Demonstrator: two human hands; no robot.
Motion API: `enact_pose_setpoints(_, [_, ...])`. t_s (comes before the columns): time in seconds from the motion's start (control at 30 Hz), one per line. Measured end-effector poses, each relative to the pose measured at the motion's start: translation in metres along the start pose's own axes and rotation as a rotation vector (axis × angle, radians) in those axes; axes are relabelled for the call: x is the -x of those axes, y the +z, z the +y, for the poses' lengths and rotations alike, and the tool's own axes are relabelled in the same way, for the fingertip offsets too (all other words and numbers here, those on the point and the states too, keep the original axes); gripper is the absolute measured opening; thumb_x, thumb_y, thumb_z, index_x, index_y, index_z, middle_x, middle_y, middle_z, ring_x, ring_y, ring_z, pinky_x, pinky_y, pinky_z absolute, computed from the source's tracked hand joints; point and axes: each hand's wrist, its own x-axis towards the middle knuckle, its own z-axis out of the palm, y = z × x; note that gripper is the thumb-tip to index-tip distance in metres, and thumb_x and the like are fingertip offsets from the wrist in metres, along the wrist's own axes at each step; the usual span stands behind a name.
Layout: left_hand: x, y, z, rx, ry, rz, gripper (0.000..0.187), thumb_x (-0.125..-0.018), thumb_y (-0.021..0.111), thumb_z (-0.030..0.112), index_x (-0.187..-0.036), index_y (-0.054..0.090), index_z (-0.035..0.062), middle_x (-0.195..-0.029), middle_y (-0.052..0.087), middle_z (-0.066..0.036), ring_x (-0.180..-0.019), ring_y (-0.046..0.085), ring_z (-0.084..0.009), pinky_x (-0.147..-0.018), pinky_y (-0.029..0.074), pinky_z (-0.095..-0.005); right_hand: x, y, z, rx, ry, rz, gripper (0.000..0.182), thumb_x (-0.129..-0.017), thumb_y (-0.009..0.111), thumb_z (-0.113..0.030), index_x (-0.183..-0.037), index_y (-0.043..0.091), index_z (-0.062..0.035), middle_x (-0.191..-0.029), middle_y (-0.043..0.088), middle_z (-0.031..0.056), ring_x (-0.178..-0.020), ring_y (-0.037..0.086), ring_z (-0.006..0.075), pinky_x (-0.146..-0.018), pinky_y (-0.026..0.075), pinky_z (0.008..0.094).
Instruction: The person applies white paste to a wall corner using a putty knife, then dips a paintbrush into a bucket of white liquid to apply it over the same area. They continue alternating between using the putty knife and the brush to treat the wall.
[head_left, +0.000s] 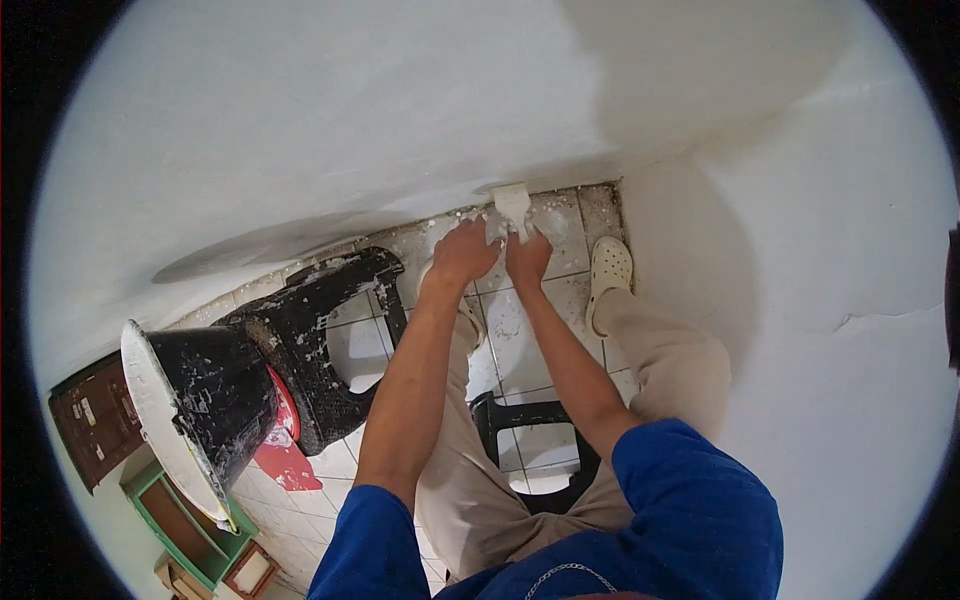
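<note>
My right hand is closed around the handle of a putty knife. Its wide blade is coated white and points toward the foot of the wall. Just left of it, my left hand has its fingers curled low over the floor; what they hold, if anything, is hard to make out. White crumbs and smears lie on the floor tiles around both hands and along the wall's base.
A black plastic stool, splashed white, stands at left. On it sits a black bucket with a white-caked rim, beside a red piece. Another black stool is beneath me. White walls meet at the corner ahead.
</note>
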Motion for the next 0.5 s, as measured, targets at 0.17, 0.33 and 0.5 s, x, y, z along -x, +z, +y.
enact_pose_setpoints(0.17, [0.000, 0.001, 0.005, -0.008, -0.008, -0.017, 0.053, -0.081, 0.052, 0.037, -0.119, 0.045, 0.0004, -0.114, 0.052, -0.021, -0.106, 0.051, -0.0349, -0.089, 0.041, -0.0445, 0.031, -0.003, -0.002, -0.027, -0.043, 0.096, 0.021, -0.074, 0.059, -0.014, -0.087, 0.062, 0.0024, -0.078, 0.062, 0.0231, -0.077, 0.061, 0.0378, -0.068, 0.046, 0.0424])
enact_pose_setpoints(0.33, [-0.001, -0.004, 0.009, 0.007, -0.008, 0.017, 0.054, -0.081, 0.052, 0.038, -0.120, 0.044, 0.0008, -0.116, 0.051, -0.021, -0.108, 0.050, -0.0351, -0.090, 0.041, -0.0442, -0.013, 0.000, 0.001, 0.140, 0.087, 0.009, 0.025, -0.078, 0.059, -0.020, -0.088, 0.060, 0.0039, -0.081, 0.061, 0.0231, -0.078, 0.059, 0.0384, -0.071, 0.044, 0.0443])
enact_pose_setpoints(0.5, [-0.004, -0.002, 0.008, 0.002, -0.005, 0.015, 0.056, -0.081, 0.051, 0.038, -0.122, 0.043, 0.0009, -0.119, 0.050, -0.021, -0.109, 0.049, -0.0343, -0.091, 0.040, -0.0437, 0.025, -0.040, -0.039, -0.122, -0.086, 0.020, 0.026, -0.080, 0.058, -0.021, -0.087, 0.059, 0.0041, -0.082, 0.062, 0.0210, -0.075, 0.059, 0.0379, -0.070, 0.044, 0.0450])
